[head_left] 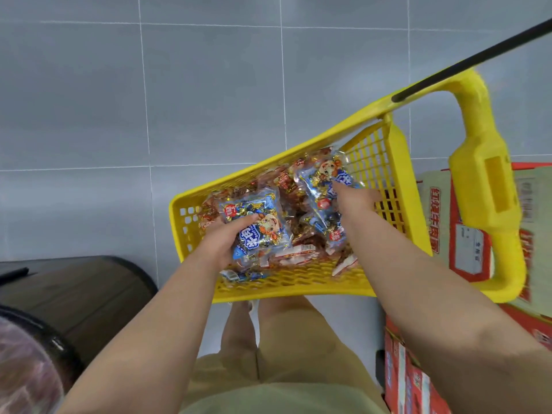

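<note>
Two blue candy bags in hand, both inside the yellow basket (286,289) on the floor in front of me. Item one: left bag (265,234), toward the basket's 8 o'clock corner, gripped by my left hand (222,239) with the thumb across its face and the fingers curled under the near edge. Item two: right bag (321,179), toward the basket's 1 o'clock side and tilted up against the mesh wall, pinched by my right hand (354,198); the thumb presses on top, and the fingers beneath are hidden from me. Item three: a bed of red-brown snack packs (283,182), lying loose under and between both bags. Item four: basket handle (484,180), standing at 3 o'clock of my view, with printed cartons (472,249) behind it at 4 o'clock. Handling notes, as I judge them: the film looks slick and the contents loose, so I would grip each bag by its body and not by a corner seal, lift straight up to clear the packs below, and steer the right bag away from the mesh wall and handle so it does not snag.
</note>
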Available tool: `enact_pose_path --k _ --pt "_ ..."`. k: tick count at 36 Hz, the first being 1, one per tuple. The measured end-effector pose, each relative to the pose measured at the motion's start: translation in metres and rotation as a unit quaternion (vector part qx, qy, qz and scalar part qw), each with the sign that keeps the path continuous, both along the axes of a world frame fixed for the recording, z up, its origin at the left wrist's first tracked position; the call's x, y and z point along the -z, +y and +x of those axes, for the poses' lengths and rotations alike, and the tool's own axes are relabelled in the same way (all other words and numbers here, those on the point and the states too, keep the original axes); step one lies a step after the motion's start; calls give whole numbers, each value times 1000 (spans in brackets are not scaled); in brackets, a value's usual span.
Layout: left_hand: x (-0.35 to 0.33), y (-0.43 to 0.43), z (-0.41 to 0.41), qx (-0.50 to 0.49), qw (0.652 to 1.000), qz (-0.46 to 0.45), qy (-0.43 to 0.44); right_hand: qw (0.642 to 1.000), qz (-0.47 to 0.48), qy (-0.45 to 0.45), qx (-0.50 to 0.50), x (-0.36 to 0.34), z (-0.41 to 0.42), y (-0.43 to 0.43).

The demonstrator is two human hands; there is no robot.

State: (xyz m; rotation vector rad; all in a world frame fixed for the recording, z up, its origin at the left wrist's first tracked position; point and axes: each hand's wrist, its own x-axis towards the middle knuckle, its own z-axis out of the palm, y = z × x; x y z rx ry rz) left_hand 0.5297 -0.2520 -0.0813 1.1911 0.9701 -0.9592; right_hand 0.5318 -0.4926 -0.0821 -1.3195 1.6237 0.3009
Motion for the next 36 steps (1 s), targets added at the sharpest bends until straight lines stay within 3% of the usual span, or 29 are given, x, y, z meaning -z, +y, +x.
enact_pose_path --k 6,10,16,20,23,26,31,36 --pt "-5 2 -3 -5 1000 14 -2 996 81 -7 -44 -1 0 1" --pt "-18 15 -4 -10 1000 -1 -4 997 44 -58 -26 -11 0 7" --pt "-46 43 -13 -52 997 27 -50 982 25 -111 -151 -46 -19 28" --pt "-73 68 -24 -108 990 55 -75 952 106 -158 -240 -66 -26 54" --pt "-93 90 -38 -147 982 69 -95 925 115 -166 -321 -78 -24 84" --pt "-115 120 -61 -203 968 85 -119 916 175 -183 -311 -92 -16 122" --pt "-147 183 -119 -319 927 102 -171 853 338 -190 -348 -120 -15 196" --pt "-166 250 -201 -417 870 121 -232 788 403 -183 -429 -149 -51 284"
